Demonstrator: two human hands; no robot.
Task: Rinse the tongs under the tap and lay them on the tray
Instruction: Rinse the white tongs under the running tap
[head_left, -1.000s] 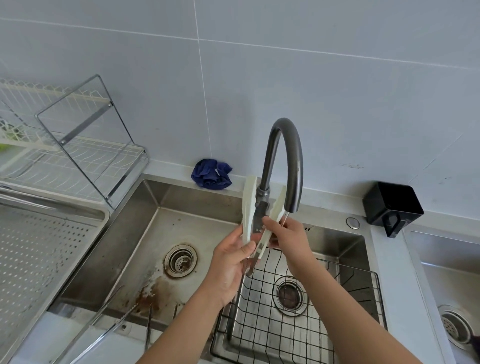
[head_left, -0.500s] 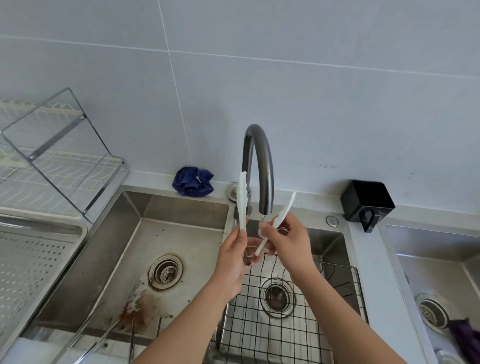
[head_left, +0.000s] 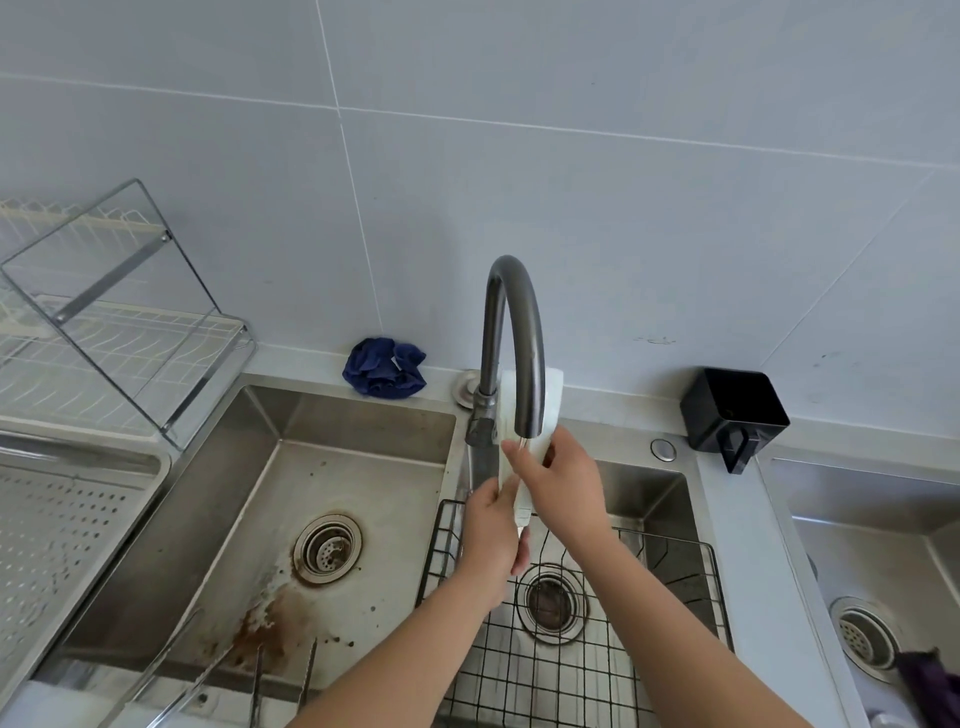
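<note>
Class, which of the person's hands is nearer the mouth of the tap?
Right. The right hand pinches the tongs just below the mouth of the tap; the left hand grips them lower down.

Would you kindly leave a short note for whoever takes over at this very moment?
Left grip: holds the white tongs by their lower end.
Right grip: grips them higher up, just under the tap spout.
Tongs: roughly upright above the wire basket; the perforated tray lies far left.
Done: tongs brought to the spout; water flow too faint to confirm.
Left: finish rinsing, then lay them on the tray.
</note>
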